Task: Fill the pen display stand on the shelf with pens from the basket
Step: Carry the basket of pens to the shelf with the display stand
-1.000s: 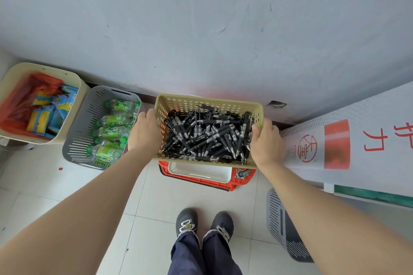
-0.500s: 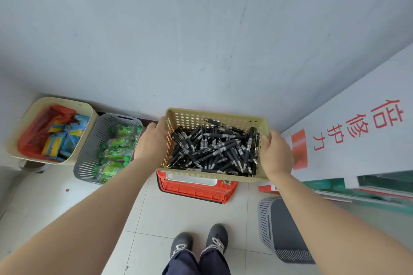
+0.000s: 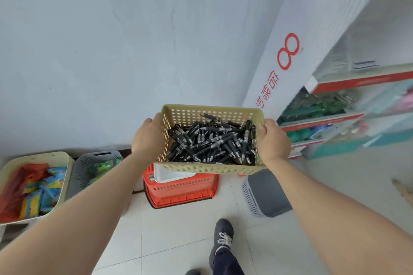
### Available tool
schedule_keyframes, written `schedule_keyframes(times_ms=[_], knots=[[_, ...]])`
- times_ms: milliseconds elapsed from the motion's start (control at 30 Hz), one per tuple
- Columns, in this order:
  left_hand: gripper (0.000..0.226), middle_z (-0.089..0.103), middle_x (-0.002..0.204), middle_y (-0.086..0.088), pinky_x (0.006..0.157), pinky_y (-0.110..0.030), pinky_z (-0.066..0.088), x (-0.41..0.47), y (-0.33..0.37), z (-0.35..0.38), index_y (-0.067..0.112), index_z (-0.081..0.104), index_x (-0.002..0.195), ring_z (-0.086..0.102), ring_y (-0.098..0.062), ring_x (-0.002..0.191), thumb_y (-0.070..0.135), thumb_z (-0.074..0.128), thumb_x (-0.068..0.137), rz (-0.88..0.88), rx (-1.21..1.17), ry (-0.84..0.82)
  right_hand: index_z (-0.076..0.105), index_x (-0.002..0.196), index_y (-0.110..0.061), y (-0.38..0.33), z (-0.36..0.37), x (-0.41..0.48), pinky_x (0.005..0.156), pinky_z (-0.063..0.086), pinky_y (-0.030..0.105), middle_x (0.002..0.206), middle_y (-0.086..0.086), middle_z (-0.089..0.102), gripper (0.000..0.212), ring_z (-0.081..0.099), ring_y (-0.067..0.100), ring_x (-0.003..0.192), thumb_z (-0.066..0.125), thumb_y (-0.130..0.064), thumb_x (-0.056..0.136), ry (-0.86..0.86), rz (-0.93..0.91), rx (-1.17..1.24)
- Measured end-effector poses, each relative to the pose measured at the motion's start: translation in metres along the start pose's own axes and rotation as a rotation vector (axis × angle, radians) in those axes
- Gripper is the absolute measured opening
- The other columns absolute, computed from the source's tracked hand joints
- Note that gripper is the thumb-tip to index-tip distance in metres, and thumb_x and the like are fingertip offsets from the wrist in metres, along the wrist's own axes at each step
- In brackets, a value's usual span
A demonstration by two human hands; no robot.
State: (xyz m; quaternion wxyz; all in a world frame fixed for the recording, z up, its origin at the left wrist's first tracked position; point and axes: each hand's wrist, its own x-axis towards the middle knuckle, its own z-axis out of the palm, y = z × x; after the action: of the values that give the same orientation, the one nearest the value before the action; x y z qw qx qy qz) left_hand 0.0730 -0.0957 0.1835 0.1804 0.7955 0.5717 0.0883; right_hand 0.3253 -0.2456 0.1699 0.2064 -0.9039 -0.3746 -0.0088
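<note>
Both hands, left (image 3: 147,138), right (image 3: 274,142), gripping beige basket (image 3: 207,168), black pens (image 3: 212,143) inside

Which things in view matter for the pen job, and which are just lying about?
For the job:
- beige basket, gripped at its ends by the left hand and right hand
- pens inside it
- shelf at right; the display stand is not in view

Lying about, on the floor:
- red basket
- cream bin of snacks
- bottle basket
- second grey basket

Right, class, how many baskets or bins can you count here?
5: the beige pen basket held mid-frame, a cream bin far left, a grey basket beside it, a red basket on the floor, another grey basket right of it. Others may be hidden.
</note>
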Motion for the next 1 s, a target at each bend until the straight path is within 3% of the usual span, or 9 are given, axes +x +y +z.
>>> schedule_keyframes(times_ms=[200,333,500,600,733,833,900,1000], knots=[[0.038,0.048,0.093,-0.006,0.074,-0.041,0.046,-0.038,0.061,0.002,0.019,0.046,0.125,0.054,-0.031,0.085,0.004,0.037,0.091,0.150,-0.019,-0.050,0.057,0.109,-0.010,0.059,-0.065,-0.048,0.063,0.045,0.037,0.095,0.013,0.067,0.022,0.062,0.036,0.086,0.042,-0.024,0.098,0.089,0.174,-0.007],[0.036,0.047,0.089,-0.006,0.070,-0.037,0.042,-0.063,0.115,0.016,0.016,0.048,0.123,0.053,-0.030,0.083,0.004,0.040,0.090,0.270,-0.023,-0.094,0.057,0.115,-0.011,0.110,-0.106,-0.077,0.065,0.048,0.037,0.097,0.013,0.068,0.024,0.063,0.035,0.085,0.042,-0.023,0.099,0.150,0.254,-0.029],[0.028,0.044,0.081,-0.006,0.067,-0.037,0.039,-0.098,0.200,0.043,0.012,0.050,0.118,0.052,-0.032,0.080,0.007,0.040,0.092,0.465,-0.018,-0.117,0.058,0.110,-0.009,0.191,-0.160,-0.108,0.058,0.035,0.031,0.093,0.014,0.066,0.024,0.060,0.034,0.083,0.041,-0.023,0.099,0.201,0.380,-0.071],[0.036,0.044,0.085,-0.007,0.067,-0.038,0.041,-0.124,0.260,0.063,0.015,0.046,0.128,0.056,-0.035,0.086,0.006,0.040,0.093,0.550,-0.006,-0.147,0.057,0.107,-0.010,0.246,-0.193,-0.126,0.058,0.032,0.030,0.090,0.013,0.065,0.022,0.058,0.032,0.079,0.042,-0.023,0.099,0.232,0.470,-0.092],[0.056,0.050,0.086,-0.006,0.064,-0.035,0.040,-0.163,0.343,0.096,0.021,0.042,0.137,0.052,-0.025,0.075,-0.006,0.040,0.087,0.670,0.007,-0.174,0.058,0.109,-0.011,0.321,-0.237,-0.149,0.059,0.039,0.032,0.094,0.013,0.067,0.023,0.060,0.033,0.082,0.042,-0.023,0.099,0.283,0.562,-0.132],[0.053,0.060,0.093,-0.011,0.064,-0.035,0.043,-0.190,0.404,0.128,0.020,0.047,0.131,0.060,-0.031,0.078,-0.005,0.039,0.085,0.739,-0.023,-0.222,0.058,0.115,-0.012,0.379,-0.268,-0.166,0.067,0.047,0.036,0.098,0.011,0.068,0.025,0.062,0.033,0.087,0.042,-0.022,0.099,0.324,0.640,-0.124],[0.049,0.062,0.099,-0.015,0.064,-0.035,0.043,-0.209,0.443,0.150,0.019,0.049,0.127,0.062,-0.034,0.083,-0.003,0.040,0.085,0.769,-0.021,-0.246,0.058,0.113,-0.014,0.418,-0.285,-0.177,0.064,0.050,0.035,0.093,0.009,0.068,0.024,0.062,0.031,0.082,0.040,-0.024,0.100,0.328,0.690,-0.133],[0.042,0.062,0.105,-0.018,0.071,-0.041,0.048,-0.238,0.498,0.176,0.018,0.050,0.126,0.062,-0.037,0.091,-0.001,0.041,0.089,0.820,-0.001,-0.261,0.057,0.111,-0.014,0.469,-0.308,-0.193,0.059,0.041,0.031,0.092,0.010,0.067,0.024,0.062,0.031,0.081,0.039,-0.024,0.100,0.329,0.767,-0.151]])
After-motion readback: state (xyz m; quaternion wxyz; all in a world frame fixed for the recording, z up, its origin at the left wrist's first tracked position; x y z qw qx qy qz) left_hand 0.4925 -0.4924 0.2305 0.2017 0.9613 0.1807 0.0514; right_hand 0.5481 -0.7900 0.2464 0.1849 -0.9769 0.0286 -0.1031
